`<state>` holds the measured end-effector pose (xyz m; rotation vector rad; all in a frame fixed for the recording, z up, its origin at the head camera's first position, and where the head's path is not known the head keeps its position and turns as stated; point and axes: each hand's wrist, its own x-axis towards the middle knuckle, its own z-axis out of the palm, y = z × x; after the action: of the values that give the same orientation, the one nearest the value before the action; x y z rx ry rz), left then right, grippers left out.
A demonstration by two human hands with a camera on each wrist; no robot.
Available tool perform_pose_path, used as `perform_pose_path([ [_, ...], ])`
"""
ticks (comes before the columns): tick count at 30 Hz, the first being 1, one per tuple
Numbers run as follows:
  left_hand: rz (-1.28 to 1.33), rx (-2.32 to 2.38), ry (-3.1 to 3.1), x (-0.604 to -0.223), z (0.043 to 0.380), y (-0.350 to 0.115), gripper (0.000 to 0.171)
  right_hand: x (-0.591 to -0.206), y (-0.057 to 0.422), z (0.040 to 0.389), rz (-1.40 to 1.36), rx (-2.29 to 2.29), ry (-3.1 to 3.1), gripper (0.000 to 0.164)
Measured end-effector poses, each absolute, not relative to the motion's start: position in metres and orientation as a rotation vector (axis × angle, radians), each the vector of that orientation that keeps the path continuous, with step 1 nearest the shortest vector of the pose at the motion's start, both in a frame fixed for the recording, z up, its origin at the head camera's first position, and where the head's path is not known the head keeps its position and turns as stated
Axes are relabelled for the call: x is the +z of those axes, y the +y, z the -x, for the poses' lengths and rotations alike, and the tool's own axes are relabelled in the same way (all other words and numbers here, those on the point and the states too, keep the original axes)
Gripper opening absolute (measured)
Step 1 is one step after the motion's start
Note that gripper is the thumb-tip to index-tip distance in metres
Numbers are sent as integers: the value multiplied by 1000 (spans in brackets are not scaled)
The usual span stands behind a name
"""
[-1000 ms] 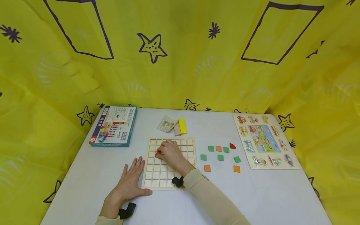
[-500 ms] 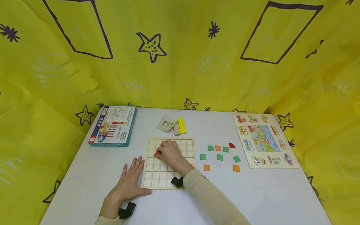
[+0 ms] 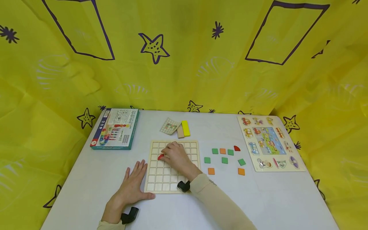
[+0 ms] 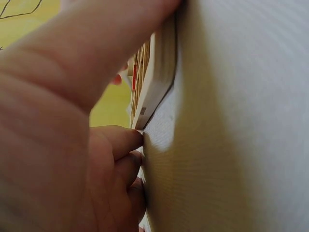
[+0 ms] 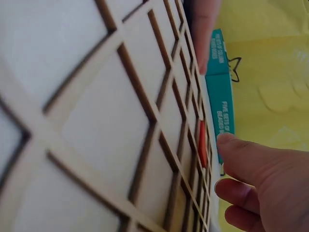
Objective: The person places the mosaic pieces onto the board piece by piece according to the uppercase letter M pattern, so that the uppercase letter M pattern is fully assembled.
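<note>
A red quarter-round piece (image 3: 160, 157) sits in a cell of the wooden grid board (image 3: 162, 179), towards its upper left. Just right of it is my right hand (image 3: 177, 159), thumb and fingers loosely bent over the board. The right wrist view has the red piece (image 5: 203, 144) lying in the grid with the right hand's thumb and fingertips (image 5: 226, 140) apart from it. My left hand (image 3: 129, 189) rests on the table with spread fingers along the board's left edge, its thumb by the lower left corner. In the left wrist view, its fingertips are near the board's side (image 4: 159, 72).
Right of the board lie several green tiles (image 3: 225, 160) and orange tiles (image 3: 211, 171), plus another red quarter-round piece (image 3: 237, 148). Behind it are a patterned card (image 3: 169, 126), a tan block (image 3: 180, 131) and a yellow block (image 3: 186, 128). A box (image 3: 115, 129) and a vehicle puzzle (image 3: 270, 143) flank them.
The right hand has let go of the red piece and shifted slightly right, leaving more of the piece in sight. The left hand stays where it was.
</note>
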<state>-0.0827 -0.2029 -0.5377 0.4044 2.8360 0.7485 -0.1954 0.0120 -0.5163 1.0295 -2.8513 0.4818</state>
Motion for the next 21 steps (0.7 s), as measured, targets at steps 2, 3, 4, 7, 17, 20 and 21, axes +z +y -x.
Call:
perform_pose_path([
  [2,-402,746,2832,-538,83,-203,129,-513,19,196,-1013,547,-2839,29],
  [3,-400,748,2829,-537,83,-202,129,-511,23,196,-1007,575,-2831,29],
  [4,-396,748,2826,-537,83,-202,129,-509,28,196,-997,602,-2826,29],
  [7,-386,744,2812,-537,84,-202,130,-504,45,199,-949,656,-2815,30],
  [17,-396,769,2824,-537,82,-202,129,-504,119,205,-723,706,-2846,31],
  [20,-400,789,2836,-537,81,-202,128,-505,138,205,-654,732,-2853,29],
  [21,-397,792,2837,-536,81,-203,128,-505,144,206,-633,742,-2856,29],
])
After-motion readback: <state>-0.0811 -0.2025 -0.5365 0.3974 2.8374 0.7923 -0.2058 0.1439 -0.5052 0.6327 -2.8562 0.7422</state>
